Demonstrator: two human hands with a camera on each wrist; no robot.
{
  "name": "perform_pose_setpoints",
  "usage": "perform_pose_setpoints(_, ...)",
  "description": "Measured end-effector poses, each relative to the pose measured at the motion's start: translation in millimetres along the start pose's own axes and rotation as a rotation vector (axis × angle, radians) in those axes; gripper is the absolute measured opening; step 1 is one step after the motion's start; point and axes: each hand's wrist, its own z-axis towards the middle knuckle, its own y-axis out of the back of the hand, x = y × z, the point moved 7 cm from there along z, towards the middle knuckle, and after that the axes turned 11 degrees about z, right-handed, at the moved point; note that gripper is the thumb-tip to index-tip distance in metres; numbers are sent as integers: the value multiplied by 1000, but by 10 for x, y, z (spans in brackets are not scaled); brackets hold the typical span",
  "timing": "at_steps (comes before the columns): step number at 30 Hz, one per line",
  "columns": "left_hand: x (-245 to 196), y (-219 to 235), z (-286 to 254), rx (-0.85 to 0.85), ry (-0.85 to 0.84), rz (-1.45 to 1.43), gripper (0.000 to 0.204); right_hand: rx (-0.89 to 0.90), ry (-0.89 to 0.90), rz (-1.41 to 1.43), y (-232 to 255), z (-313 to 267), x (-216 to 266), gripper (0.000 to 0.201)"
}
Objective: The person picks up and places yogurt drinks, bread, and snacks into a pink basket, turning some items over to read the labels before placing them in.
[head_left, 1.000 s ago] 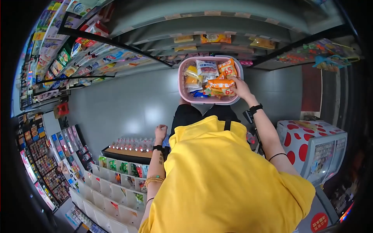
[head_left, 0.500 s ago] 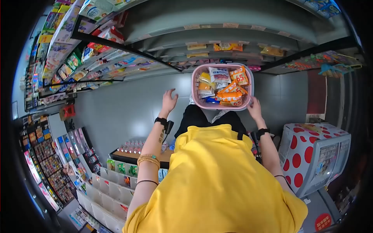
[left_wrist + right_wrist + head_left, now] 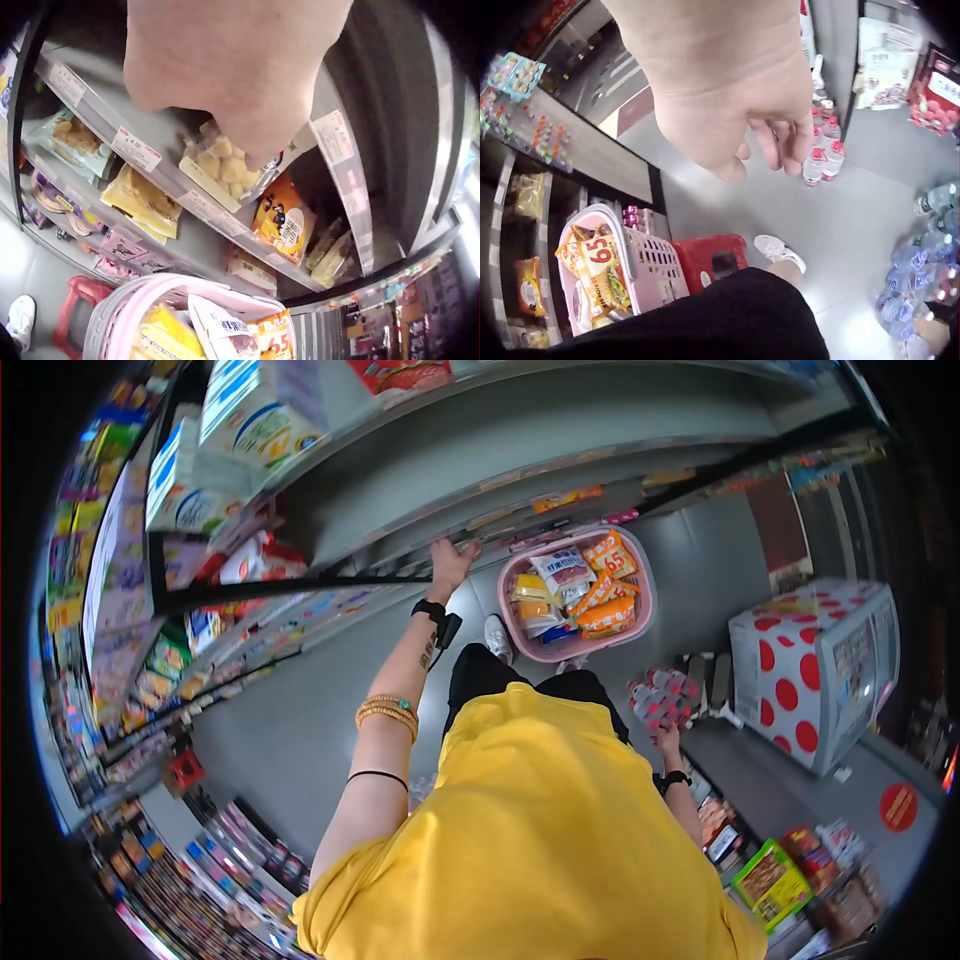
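My left hand (image 3: 455, 565) reaches to the shelf in front, fingers extended and thumb apart. In the left wrist view that hand (image 3: 225, 75) overlaps a clear packet of round, yellowish pieces (image 3: 223, 165) on the shelf; its fingertips are mostly hidden. My right hand (image 3: 666, 738) hangs low at my right side, near bottles with red caps (image 3: 663, 697). Its fingers are loosely bent with nothing between them in the right wrist view (image 3: 735, 127). Ahead of my feet stands a pink basket (image 3: 507, 595) holding orange bread packets (image 3: 610, 615), a white-and-purple packet (image 3: 563, 568) and yellow packets (image 3: 533, 590).
Shelves with price tags (image 3: 135, 150) carry an orange packet (image 3: 283, 221) and a yellow packet (image 3: 146, 202). A red plastic frame (image 3: 79, 307) is beside the basket. At right stands a white cabinet with red dots (image 3: 790, 680). Water bottles (image 3: 922, 262) stand on the floor.
My right hand has left the packets in the basket and dropped back to my right side. The left hand has risen from my side to the shelf, and the view has turned.
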Motion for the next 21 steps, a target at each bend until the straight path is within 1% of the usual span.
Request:
perform_pose_setpoints(2, 57, -57, 143, 183, 67, -117, 63, -65, -58, 54, -105, -467, -235, 41)
perform_pose_setpoints(3, 250, -188, 237, 253, 108, -102, 65, -100, -91, 84, -158, -717, -376, 42)
perform_pose_setpoints(6, 973, -630, 485, 394, 117, -270, 62, -133, -247, 257, -441, -1220, -813, 44)
perform_pose_setpoints(7, 1394, -815, 601, 402, 100, -411, 53, -126, -234, 298, -551, -1359, -912, 45)
perform_pose_setpoints(9, 1695, -992, 779, 428, 229, -898, 45, -117, -235, 347, -767, -1581, -1085, 44)
perform_pose_setpoints(11, 1792, -1114, 805, 433, 554, -1574, 45, -101, -228, 383, -940, -1722, -1177, 44)
perform_pose_setpoints(12, 1803, -1142, 767, 410, 740, -1903, 45, -115, -243, 429, -1013, -1784, -1221, 43)
perform_pose_setpoints(14, 1771, -1183, 703, 300, 1152, -2534, 45, -136, -266, 521, -1185, -1875, -1288, 42)
perform_pose_setpoints(15, 1661, -1122, 654, 240, 1186, -2541, 46, -128, -239, 484, -1240, -1876, -1369, 41)
perform_pose_setpoints(16, 1637, -1133, 638, 221, 1194, -2540, 46, -118, -211, 443, -1283, -1857, -1408, 41)
perform_pose_setpoints(17, 1622, -1127, 628, 201, 1205, -2546, 46, -117, -208, 383, -1303, -1849, -1459, 40)
perform_pose_setpoints(18, 1686, -1171, 628, 200, 1207, -2550, 45, -116, -206, 322, -1339, -1879, -1412, 40)
perform_pose_setpoints(19, 1774, -1227, 641, 197, 1207, -2556, 45, -124, -229, 242, -1348, -1987, -1113, 40)
perform_pose_setpoints(21, 2005, -1363, 673, 170, 1205, -2577, 45, -133, -247, 198, -1361, -2099, -771, 40)
